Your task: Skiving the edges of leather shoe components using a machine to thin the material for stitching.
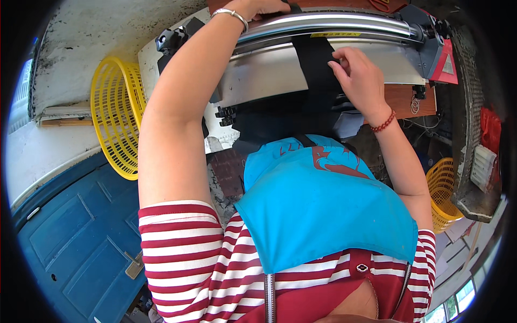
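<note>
A wide black strip of material (318, 64) runs under the steel roller (328, 24) of a machine and down over its pale metal plate (258, 78). My right hand (360, 78) is at the strip's right edge, its fingers curled and the thumb and forefinger closed on that edge. My left hand (265, 7) reaches over the roller to its far side, beside a black piece (294, 8) there. The picture's top edge cuts off part of this hand, and its grip is not clear. More dark material hangs below the plate, in front of my blue apron (328, 210).
A yellow plastic basket (116, 116) stands left of the machine, and another yellow basket (444, 188) is low on the right. Black knobs (226, 115) jut from the machine's near side. Its red and grey end housing (439, 54) is at the right. A blue door (81, 237) lies lower left.
</note>
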Demonstrator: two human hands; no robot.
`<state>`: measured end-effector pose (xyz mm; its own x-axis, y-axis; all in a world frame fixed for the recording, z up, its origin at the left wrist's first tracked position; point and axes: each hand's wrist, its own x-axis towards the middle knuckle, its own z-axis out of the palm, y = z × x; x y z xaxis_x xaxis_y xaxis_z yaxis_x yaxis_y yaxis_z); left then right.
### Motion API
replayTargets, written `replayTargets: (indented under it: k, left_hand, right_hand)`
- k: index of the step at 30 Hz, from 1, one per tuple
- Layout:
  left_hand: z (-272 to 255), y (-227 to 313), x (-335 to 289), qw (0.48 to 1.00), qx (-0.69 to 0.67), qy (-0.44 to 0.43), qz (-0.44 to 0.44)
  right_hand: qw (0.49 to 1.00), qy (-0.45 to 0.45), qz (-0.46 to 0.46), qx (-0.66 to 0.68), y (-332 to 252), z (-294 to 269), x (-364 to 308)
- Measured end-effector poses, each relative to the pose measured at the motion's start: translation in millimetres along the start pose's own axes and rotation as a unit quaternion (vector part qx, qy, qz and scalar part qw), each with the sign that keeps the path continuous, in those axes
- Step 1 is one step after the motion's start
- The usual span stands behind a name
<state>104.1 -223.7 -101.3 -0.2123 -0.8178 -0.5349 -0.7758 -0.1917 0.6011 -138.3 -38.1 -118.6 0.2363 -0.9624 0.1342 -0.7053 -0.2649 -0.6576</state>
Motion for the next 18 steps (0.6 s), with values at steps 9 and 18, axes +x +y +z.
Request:
replayTargets:
  k: [9, 18]
  left_hand:
    - [-74, 36, -30, 0.967, -0.196, 0.152, 0.064]
    - [-152, 33, -89, 0.928, -0.291, 0.194, 0.128]
  right_hand:
    - [0.946, -0.175, -0.269, -0.034, 3, 93, -70]
    - [0.912, -0.165, -0.358, -0.114, 8, 127, -69]
